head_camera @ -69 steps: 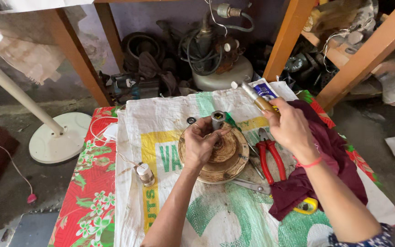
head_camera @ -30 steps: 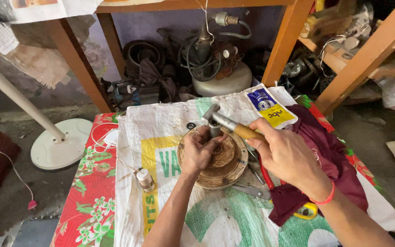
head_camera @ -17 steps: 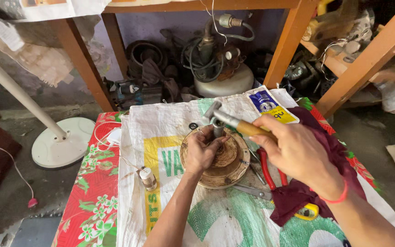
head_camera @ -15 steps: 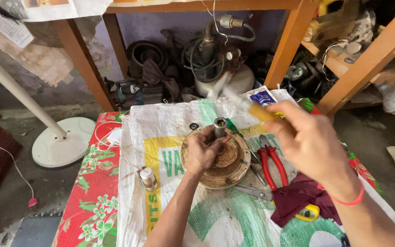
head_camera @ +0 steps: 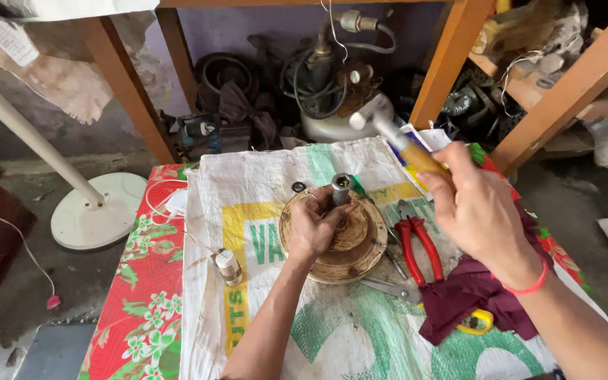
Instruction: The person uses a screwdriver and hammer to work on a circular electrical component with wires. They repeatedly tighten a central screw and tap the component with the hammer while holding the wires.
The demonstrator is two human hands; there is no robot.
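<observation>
A round, rusty brown motor part point(head_camera: 360, 246) lies on a white woven sack point(head_camera: 269, 183) spread over the table. My left hand point(head_camera: 314, 226) rests on it and grips a short grey metal sleeve point(head_camera: 340, 187) standing upright at its centre. My right hand point(head_camera: 476, 211) is raised to the right of it, shut on the wooden handle of a hammer point(head_camera: 388, 130). The hammer's metal head is lifted above and behind the sleeve, clear of it.
Red-handled pliers point(head_camera: 416, 243), a flat spanner point(head_camera: 388, 287), a maroon cloth point(head_camera: 476, 299) and a yellow tape measure point(head_camera: 476, 324) lie right of the part. A small bottle point(head_camera: 228, 266) stands left. A white fan base point(head_camera: 100, 211) sits on the floor; orange wooden legs point(head_camera: 452, 63) and clutter behind.
The hammer head was down on the sleeve about a second ago; my right hand has since swung it up and back. My left hand has kept its grip on the sleeve.
</observation>
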